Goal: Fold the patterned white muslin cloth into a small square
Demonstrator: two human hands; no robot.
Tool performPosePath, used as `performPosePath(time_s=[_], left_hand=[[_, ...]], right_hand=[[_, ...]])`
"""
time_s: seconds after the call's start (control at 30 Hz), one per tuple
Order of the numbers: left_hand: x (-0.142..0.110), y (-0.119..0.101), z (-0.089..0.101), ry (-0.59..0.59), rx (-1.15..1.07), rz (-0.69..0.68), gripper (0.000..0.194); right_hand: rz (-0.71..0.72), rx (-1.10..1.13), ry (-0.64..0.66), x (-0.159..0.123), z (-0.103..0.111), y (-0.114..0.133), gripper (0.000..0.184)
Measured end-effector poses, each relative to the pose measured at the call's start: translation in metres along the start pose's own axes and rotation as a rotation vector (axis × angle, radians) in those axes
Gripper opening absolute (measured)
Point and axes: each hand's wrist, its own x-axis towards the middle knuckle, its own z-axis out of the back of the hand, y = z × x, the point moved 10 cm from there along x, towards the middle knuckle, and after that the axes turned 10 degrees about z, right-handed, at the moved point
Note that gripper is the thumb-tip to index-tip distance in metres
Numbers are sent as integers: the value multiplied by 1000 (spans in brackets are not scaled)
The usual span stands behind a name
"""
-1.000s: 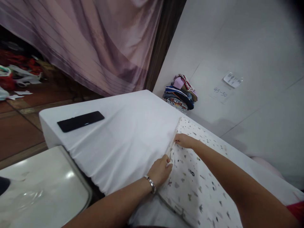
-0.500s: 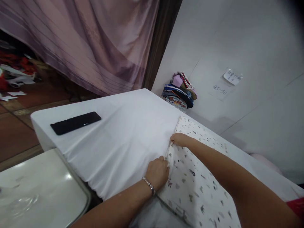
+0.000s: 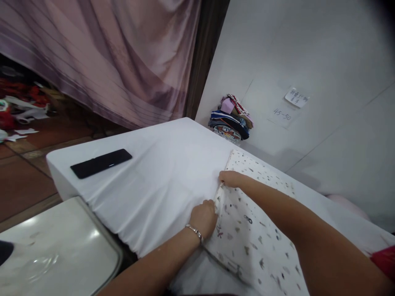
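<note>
White fabric with small scattered prints [image 3: 253,242] lay on the white-draped table [image 3: 173,164] in the head view, and there were the left hand [image 3: 203,218] and the right hand [image 3: 231,179], fingers clamped on the fabric's left edge at two spots, seemingly to hold that stretch straight! Well apart sat a flat black rectangular device [image 3: 101,163], while a multicoloured stack of folded cloth [image 3: 230,121] stood by the pale grey wall [image 3: 324,61] and a mauve curtain [image 3: 138,53] hung beyond.

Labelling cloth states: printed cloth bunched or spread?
Spread: the printed cloth lies mostly flat on the white cover, left hand and right hand at one edge. Cannot tell whether it's doubled over.
</note>
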Motion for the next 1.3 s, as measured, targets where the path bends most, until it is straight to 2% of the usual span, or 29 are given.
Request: performPosePath(time_s=[0.23, 0.4, 0.5, 0.7, 0.83, 0.93, 1.03, 1.17, 1.3], left_hand=[[4, 10, 6, 14, -89, 41, 18], [8, 38, 21, 8, -247, 97, 15], [10, 55, 23, -7, -244, 161, 17], [4, 58, 18, 31, -251, 181, 21], [-5, 66, 17, 86, -358, 188, 30], [-10, 71, 16, 117, -400, 169, 28], [-14, 71, 17, 95, -353, 159, 21], [-15, 66, 16, 52, -226, 145, 17], [-16, 63, 13, 35, -110, 118, 17]], right_hand=[[-19, 71, -24, -6, 0, -8, 14], [-21, 135, -146, -3, 7, -7, 22], [-27, 181, -208, 0, 5, -4, 22], [-72, 268, -338, -6, 2, -8, 31], [-117, 367, -572, -27, 2, 3, 40], [-118, 387, -702, -40, -9, 26, 42], [-130, 357, -698, -43, -23, 42, 47], [-274, 341, -699, -50, -30, 33, 55], [-348, 388, -550, -50, -42, 25, 58]])
